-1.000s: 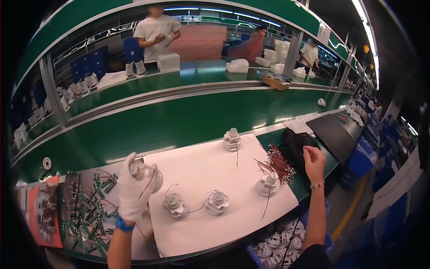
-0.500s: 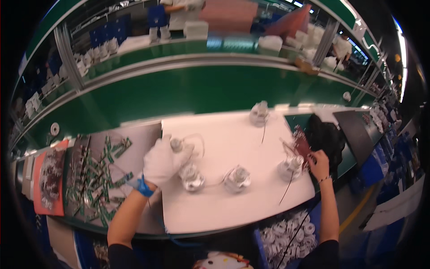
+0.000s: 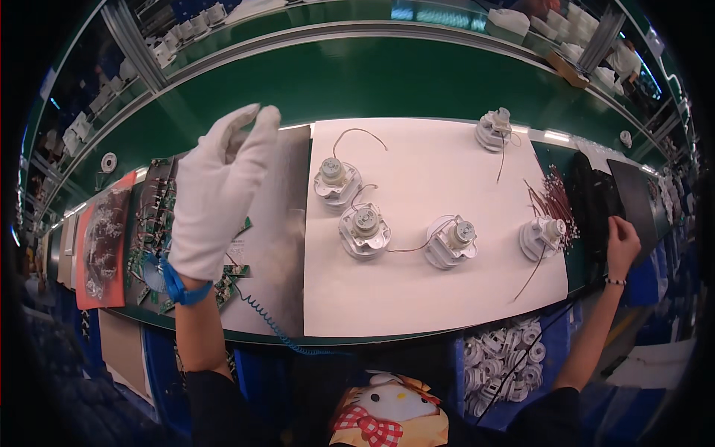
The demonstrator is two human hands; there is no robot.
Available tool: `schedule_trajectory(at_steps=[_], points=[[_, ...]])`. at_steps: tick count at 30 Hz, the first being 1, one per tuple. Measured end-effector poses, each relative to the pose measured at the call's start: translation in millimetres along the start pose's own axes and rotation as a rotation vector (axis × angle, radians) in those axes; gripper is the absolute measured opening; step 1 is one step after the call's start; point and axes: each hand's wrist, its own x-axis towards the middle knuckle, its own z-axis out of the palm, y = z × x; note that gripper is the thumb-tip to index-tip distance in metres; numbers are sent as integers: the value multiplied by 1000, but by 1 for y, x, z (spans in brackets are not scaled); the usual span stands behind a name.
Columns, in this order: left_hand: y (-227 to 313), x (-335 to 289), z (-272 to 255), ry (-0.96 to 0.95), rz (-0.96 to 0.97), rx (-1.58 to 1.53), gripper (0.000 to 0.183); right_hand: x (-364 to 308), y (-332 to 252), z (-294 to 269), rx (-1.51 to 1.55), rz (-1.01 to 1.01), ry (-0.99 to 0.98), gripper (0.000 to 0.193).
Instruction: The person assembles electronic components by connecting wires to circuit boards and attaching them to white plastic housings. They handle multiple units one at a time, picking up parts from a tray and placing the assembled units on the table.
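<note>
My left hand [image 3: 220, 190], in a white glove with a blue wrist strap [image 3: 182, 287], is raised over the grey mat; thumb and fingers are apart, with nothing visible between them. On the white sheet [image 3: 402, 298] stand several white plastic housings, each topped by a small round metal motor with thin wires. Nearest my left hand is one motor housing [image 3: 337, 182], a second motor housing [image 3: 365, 231] close beside it. My bare right hand [image 3: 624, 244], with a bracelet, is at the right side of a black bundle [image 3: 592, 197]. Its fingers are pressed together; what they hold is hidden.
Green circuit boards [image 3: 242, 270] lie on the grey mat [image 3: 279, 223] at left, by a red-orange tray [image 3: 106, 287]. A pile of brown-red wires [image 3: 553, 197] lies right of the sheet. A blue bin [image 3: 468, 357] of white plastic parts stands below the table edge. A coiled blue cord [image 3: 272, 328] hangs there.
My left hand has let go of a motor housing, now standing on the sheet, and lifted away leftward. My right hand has gone from the wires to the black bundle's right side. The view has shifted.
</note>
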Motion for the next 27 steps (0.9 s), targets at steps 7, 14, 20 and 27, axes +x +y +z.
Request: schedule_trajectory(at_steps=[7,14,20,27], points=[[64,-79,18,-604,403,84,57,-122,-234,-20,699,-434,-394,19],[41,-96,51,-871,441,237,12,-161,-231,-13,849,-240,-581,16],[57,-93,56,-841,475,402,21,-163,-211,-22,769,-161,-606,16],[64,-100,95,-907,561,259,14,-160,-220,-12,653,-410,-414,19]])
